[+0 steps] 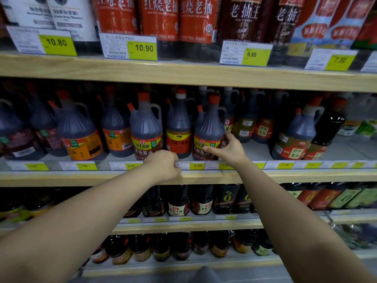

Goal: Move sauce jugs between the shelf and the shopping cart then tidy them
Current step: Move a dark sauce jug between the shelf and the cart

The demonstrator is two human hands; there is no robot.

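Dark sauce jugs with orange caps and side handles stand in a row on the middle shelf point(285, 176). My right hand point(228, 149) touches the lower label of one jug point(209, 127), thumb on the front and fingers around its right side. To its left stand a red-labelled jug point(179, 127) and a yellow-labelled jug point(145, 127). My left hand point(163, 165) rests closed on the shelf's front edge at the price strip, just below the yellow-labelled jug. The shopping cart is only partly visible.
The top shelf point(183, 72) holds tall red and dark bottles behind price tags. Lower shelves carry small dark bottles point(177, 201). A gap on the middle shelf point(257, 150) lies right of the touched jug. A wire cart edge point(350, 233) shows at lower right.
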